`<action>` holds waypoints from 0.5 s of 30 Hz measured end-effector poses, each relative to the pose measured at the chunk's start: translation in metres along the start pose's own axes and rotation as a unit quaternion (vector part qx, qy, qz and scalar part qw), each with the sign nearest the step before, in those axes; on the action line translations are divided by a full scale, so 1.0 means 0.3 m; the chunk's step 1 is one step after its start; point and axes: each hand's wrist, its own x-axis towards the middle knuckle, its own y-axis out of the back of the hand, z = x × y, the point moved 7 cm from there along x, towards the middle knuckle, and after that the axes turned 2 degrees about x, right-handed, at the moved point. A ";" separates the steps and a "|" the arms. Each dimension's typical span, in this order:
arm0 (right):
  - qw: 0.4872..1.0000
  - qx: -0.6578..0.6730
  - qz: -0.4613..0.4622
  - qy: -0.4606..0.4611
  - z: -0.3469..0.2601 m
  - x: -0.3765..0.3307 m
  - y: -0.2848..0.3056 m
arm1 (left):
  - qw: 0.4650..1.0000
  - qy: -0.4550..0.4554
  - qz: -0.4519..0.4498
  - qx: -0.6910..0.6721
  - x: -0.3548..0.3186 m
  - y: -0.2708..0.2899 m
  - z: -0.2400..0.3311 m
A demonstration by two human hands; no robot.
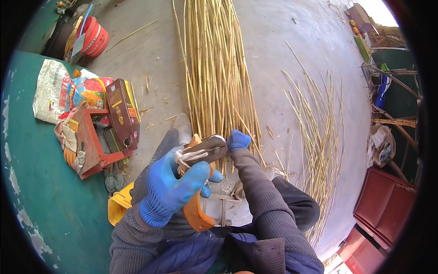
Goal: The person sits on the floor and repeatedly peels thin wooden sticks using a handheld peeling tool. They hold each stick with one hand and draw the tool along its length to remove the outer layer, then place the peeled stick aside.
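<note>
My left hand (175, 182), in a blue glove, is wrapped round a dark wooden tool (203, 150) bound with pale cord. A curved orange piece (197, 214) hangs below that hand; how it joins the tool is hidden. To the right, my right hand (238, 140), also gloved in blue, makes a fist over the near end of a long bundle of yellow canes (216, 68). What its fingers enclose, if anything, is out of sight. The canes stretch away from me across the floor.
Thinner canes (321, 137) lie loose at my right. On the left, a green surface (54, 182) bears a red frame (91, 141), a brown box (123, 114) and a printed sack (52, 91). A yellow container (119, 203) stands near my left forearm; a red bucket (96, 39) is farther off.
</note>
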 end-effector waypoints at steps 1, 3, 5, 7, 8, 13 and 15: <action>1.000 0.014 0.000 -0.011 0.011 -0.001 0.007 | 1.000 -0.001 0.000 0.016 0.001 0.001 0.000; 0.999 0.043 -0.001 -0.012 0.031 -0.016 0.041 | 1.000 -0.012 -0.006 0.019 0.004 -0.002 0.001; 0.995 0.094 -0.021 0.015 0.044 -0.046 0.098 | 0.999 -0.033 -0.006 0.026 0.009 -0.002 0.004; 0.983 0.164 -0.055 0.066 0.060 -0.096 0.190 | 0.998 -0.050 -0.005 0.026 0.015 -0.003 0.005; 0.977 0.193 -0.042 0.081 0.066 -0.123 0.254 | 0.998 -0.058 -0.002 0.026 0.019 -0.003 0.005; 0.983 0.117 0.002 0.138 0.251 -0.287 0.639 | 0.991 -0.117 0.000 0.056 0.036 -0.016 0.010; 0.979 0.026 0.113 0.167 0.387 -0.414 0.811 | 0.990 -0.124 0.008 0.060 0.041 -0.018 0.004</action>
